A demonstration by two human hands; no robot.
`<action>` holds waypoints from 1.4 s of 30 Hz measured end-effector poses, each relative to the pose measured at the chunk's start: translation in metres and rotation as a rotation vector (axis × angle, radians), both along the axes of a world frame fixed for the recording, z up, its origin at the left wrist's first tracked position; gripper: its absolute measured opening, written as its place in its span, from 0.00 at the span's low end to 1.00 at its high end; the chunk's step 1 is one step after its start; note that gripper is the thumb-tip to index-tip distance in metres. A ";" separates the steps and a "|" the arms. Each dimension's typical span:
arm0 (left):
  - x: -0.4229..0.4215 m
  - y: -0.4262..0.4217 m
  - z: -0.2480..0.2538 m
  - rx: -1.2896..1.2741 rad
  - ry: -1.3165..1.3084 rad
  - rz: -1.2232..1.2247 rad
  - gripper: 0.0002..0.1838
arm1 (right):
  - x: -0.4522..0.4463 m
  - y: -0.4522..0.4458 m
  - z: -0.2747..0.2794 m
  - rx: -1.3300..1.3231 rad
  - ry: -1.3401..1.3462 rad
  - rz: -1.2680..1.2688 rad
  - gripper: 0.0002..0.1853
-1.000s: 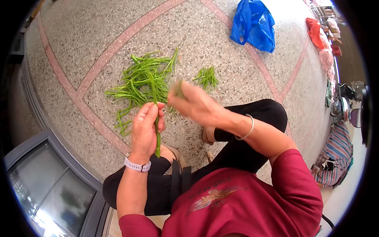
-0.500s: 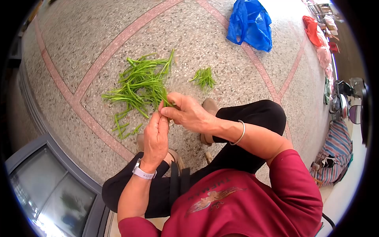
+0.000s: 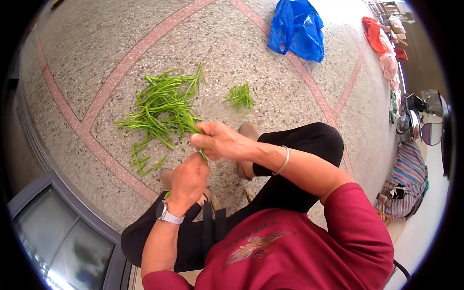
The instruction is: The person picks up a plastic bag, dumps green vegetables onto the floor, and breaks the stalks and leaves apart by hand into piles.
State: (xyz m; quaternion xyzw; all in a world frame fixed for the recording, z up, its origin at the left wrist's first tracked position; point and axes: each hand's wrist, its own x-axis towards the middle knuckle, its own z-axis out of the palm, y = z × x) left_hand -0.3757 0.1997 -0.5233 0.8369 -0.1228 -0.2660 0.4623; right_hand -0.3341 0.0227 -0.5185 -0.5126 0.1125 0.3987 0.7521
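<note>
My left hand, right hand both clenched on green stem between them; I see large stem pile on floor just beyond.

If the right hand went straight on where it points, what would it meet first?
Likely the larger green pile, but depth is unclear, so the right hand might pass above it.

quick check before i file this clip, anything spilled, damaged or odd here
Nothing looks damaged. Mildly odd, perhaps: the green stalks lie in an untidy heap directly on the floor, with no mat or tray visible beneath.
</note>
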 end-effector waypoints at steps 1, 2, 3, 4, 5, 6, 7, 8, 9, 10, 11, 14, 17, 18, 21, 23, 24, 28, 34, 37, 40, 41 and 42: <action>0.000 0.005 -0.014 -0.009 0.045 0.025 0.10 | 0.002 -0.004 -0.015 -0.190 -0.020 0.019 0.09; 0.001 0.012 -0.027 -0.015 0.090 0.051 0.10 | 0.005 -0.011 -0.032 -0.405 -0.085 0.063 0.10; 0.003 0.021 -0.037 0.039 0.073 0.075 0.09 | 0.010 -0.018 -0.049 -0.619 -0.151 0.109 0.11; 0.006 0.032 -0.047 0.093 0.056 0.102 0.09 | 0.018 -0.030 -0.061 -0.682 -0.090 0.109 0.11; 0.009 0.044 -0.056 0.148 0.038 0.130 0.09 | 0.025 -0.045 -0.076 -0.744 -0.029 0.109 0.12; 0.013 0.057 -0.066 0.203 0.021 0.159 0.10 | 0.026 -0.063 -0.110 -0.886 -0.111 0.103 0.10; 0.017 0.070 -0.076 0.264 0.046 0.177 0.10 | 0.025 -0.083 -0.142 -0.939 -0.136 0.003 0.09; 0.021 0.084 -0.085 0.328 0.074 0.196 0.11 | 0.033 -0.097 -0.144 -1.105 -0.114 0.088 0.17; 0.024 0.099 -0.094 0.395 0.105 0.214 0.12 | 0.035 -0.106 -0.151 -1.215 -0.111 0.032 0.17; 0.024 0.118 -0.105 0.443 0.105 0.222 0.12 | 0.036 -0.123 -0.180 -1.324 -0.122 0.077 0.17; 0.025 0.135 -0.117 0.489 0.104 0.229 0.13 | 0.038 -0.133 -0.182 -1.273 -0.036 0.073 0.18; 0.031 0.152 -0.112 0.677 0.027 0.171 0.16 | 0.040 -0.149 -0.202 -1.449 0.031 0.018 0.13; 0.029 0.167 -0.120 0.760 -0.039 0.157 0.19 | 0.026 -0.130 -0.184 -1.956 -0.563 0.061 0.14; 0.034 0.163 -0.116 0.734 -0.039 0.167 0.20 | 0.031 -0.125 -0.181 -1.788 -0.505 0.178 0.13; 0.051 0.135 -0.094 0.590 -0.075 0.163 0.22 | 0.047 -0.082 -0.187 -1.268 -0.406 0.437 0.10; 0.055 0.121 -0.086 0.462 -0.138 0.170 0.21 | 0.038 -0.034 -0.191 -1.027 -0.509 0.446 0.12; 0.057 0.115 -0.080 0.426 -0.105 0.173 0.21 | 0.028 -0.009 -0.190 -0.963 -0.593 0.410 0.13; 0.059 0.102 -0.066 0.327 -0.031 0.188 0.19 | 0.011 0.046 -0.200 -0.877 -0.787 0.256 0.17; 0.052 0.090 -0.077 0.198 0.099 0.195 0.20 | 0.020 0.039 -0.187 -0.862 -0.722 0.226 0.18; 0.056 0.072 -0.080 0.042 0.244 0.276 0.21 | 0.009 0.037 -0.150 -0.786 -0.814 0.188 0.18; 0.051 0.062 -0.089 -0.148 0.347 0.408 0.22 | -0.007 0.046 -0.109 -0.714 -0.915 0.180 0.18; 0.050 0.057 -0.086 -0.238 0.393 0.467 0.22 | -0.011 0.050 -0.099 -0.687 -0.939 0.196 0.19; 0.049 0.052 -0.083 -0.330 0.439 0.525 0.22 | -0.014 0.052 -0.088 -0.661 -0.963 0.213 0.19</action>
